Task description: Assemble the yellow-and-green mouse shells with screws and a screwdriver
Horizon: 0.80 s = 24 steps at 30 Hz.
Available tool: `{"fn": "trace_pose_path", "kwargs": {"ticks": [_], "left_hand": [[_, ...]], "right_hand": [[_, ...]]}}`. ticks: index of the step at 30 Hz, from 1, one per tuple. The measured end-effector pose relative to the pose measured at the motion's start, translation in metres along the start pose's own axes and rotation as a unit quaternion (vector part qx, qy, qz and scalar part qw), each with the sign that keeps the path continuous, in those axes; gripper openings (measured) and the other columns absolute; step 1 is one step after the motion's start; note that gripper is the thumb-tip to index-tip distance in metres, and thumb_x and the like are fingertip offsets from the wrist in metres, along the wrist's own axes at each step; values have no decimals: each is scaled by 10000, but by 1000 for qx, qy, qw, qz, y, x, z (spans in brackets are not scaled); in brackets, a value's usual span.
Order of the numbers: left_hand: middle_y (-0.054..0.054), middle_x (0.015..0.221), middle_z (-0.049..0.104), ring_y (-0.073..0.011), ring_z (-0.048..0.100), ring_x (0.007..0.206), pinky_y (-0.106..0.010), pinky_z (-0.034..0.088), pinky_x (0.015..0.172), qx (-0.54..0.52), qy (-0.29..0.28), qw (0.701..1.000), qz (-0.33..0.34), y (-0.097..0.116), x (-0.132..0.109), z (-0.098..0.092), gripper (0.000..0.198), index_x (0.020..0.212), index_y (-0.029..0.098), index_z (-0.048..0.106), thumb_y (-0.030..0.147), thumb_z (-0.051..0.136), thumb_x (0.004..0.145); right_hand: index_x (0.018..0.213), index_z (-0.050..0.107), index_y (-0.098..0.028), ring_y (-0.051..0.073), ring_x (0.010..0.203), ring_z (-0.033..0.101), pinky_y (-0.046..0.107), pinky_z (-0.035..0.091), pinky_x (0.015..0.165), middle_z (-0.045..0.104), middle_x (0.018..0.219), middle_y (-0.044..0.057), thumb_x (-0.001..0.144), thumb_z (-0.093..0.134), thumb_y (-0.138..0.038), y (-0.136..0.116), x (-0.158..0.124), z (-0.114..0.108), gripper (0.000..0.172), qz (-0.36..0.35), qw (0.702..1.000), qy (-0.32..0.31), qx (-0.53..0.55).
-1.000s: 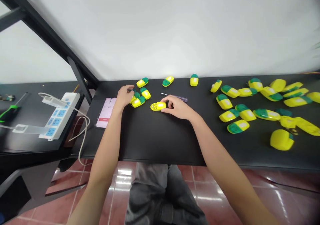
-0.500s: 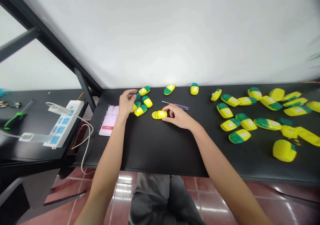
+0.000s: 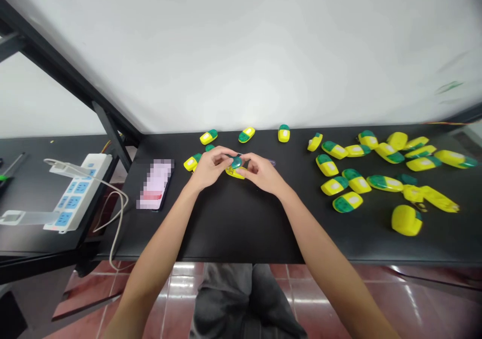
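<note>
Hands together at the centre of the tabletop (image 3: 241, 228) — a moment ago apart, my left hand (image 3: 213, 167) and right hand (image 3: 263, 173) now meet at the fingertips. Both close on a small green plastic cap (image 3: 236, 162), held just above a yellow plastic capsule body (image 3: 234, 174), which is mostly hidden beneath my fingers. Whether the two pieces are joined, I cannot tell; the work now sits between my hands, with one cap and one body brought together there.

Counts, relative to the hands: five loose yellow-and-green capsules (image 3: 244, 134) lie near them, two just beyond my left hand and three further ahead. About eighteen more form a scattered group (image 3: 356, 181) well to the right of my right hand — the exact number is uncertain, since some overlap or blur. One slim screwdriver (image 3: 271, 163) lies just beyond my right hand, partly hidden. One smartphone (image 3: 155, 184) lies left of my left hand, its screen obscured. One power strip (image 3: 77, 193) lies further left.
</note>
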<state>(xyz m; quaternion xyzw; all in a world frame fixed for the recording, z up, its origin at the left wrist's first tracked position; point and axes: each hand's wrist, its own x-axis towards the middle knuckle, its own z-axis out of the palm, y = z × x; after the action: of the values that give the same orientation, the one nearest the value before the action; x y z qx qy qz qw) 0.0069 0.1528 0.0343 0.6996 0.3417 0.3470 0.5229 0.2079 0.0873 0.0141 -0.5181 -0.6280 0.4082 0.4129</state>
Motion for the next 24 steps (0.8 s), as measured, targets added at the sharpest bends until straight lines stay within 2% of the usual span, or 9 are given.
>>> {"fn": "trace_pose_path", "kwargs": {"ticks": [3, 7, 10, 13, 15, 17, 19, 22, 24], "left_hand": [[-88, 1124, 757, -189, 742, 946, -350, 610, 900, 17, -11, 1000, 1, 0, -1, 1, 213, 1049, 186, 773, 323, 709, 899], [-101, 1199, 732, -178, 736, 970, -328, 616, 896, 40, -17, 999, 13, -2, -2, 1, 190, 1068, 182, 765, 257, 654, 934], [-97, 1208, 720, -165, 717, 957, -305, 606, 853, 71, -23, 997, 37, -3, -1, 2, 190, 1075, 185, 760, 233, 632, 942], [-75, 1124, 711, -156, 678, 896, -288, 570, 773, 122, -3, 992, 42, -4, -1, 4, 215, 1142, 199, 736, 292, 659, 964], [-56, 1059, 675, -163, 637, 864, -304, 556, 769, 167, 13, 985, 40, -5, -3, 7, 334, 1210, 212, 707, 379, 757, 925], [-56, 1092, 639, -191, 624, 919, -346, 568, 843, 211, 10, 977, 31, -6, -6, 12, 538, 1287, 228, 657, 459, 858, 844], [-83, 1205, 606, -248, 628, 1065, -417, 569, 962, 249, -8, 968, 20, -8, -9, 17, 669, 1342, 240, 602, 507, 892, 801], [-118, 1298, 555, -316, 585, 1257, -498, 525, 1093, 283, -46, 958, 15, -11, -12, 22, 657, 1385, 225, 550, 452, 848, 845], [-111, 1282, 548, -300, 587, 1265, -489, 520, 1112, 281, -69, 957, 24, -13, -11, 22, 603, 1415, 224, 524, 325, 781, 879]], "right_hand": [[1084, 642, -232, 124, 587, 484, 311, 412, 596, 645, 799, -24, 865, 724, -565, 2, 1, 2, 407, 11, 1000, -6, 10], [1112, 643, -229, 104, 593, 494, 298, 424, 574, 730, 1022, 32, 832, 754, -517, 5, 2, 3, 417, 23, 997, -3, 68], [1132, 648, -215, 103, 620, 511, 301, 455, 604, 727, 1058, 48, 826, 754, -441, 8, 2, 4, 395, 31, 995, 7, 92], [1168, 659, -202, 114, 663, 540, 303, 474, 632, 705, 993, 36, 838, 739, -431, 11, 2, 3, 410, 42, 993, 17, 111], [1201, 662, -210, 114, 674, 548, 298, 473, 631, 673, 959, 16, 842, 739, -431, 14, 2, 0, 428, 53, 991, 36, 119], [1241, 664, -228, 106, 665, 536, 295, 466, 630, 639, 943, -4, 850, 730, -407, 16, 2, -4, 435, 58, 990, 53, 115], [1245, 682, -237, 100, 655, 522, 299, 459, 635, 620, 929, -11, 862, 709, -378, 17, 2, -8, 409, 57, 991, 58, 102], [1164, 723, -224, 104, 660, 529, 306, 456, 638, 623, 922, -1, 868, 696, -363, 17, 1, -12, 328, 59, 993, 60, 84], [1111, 725, -219, 105, 659, 528, 305, 454, 633, 623, 911, -1, 854, 717, -378, 18, 1, -12, 302, 58, 992, 70, 86]]}}
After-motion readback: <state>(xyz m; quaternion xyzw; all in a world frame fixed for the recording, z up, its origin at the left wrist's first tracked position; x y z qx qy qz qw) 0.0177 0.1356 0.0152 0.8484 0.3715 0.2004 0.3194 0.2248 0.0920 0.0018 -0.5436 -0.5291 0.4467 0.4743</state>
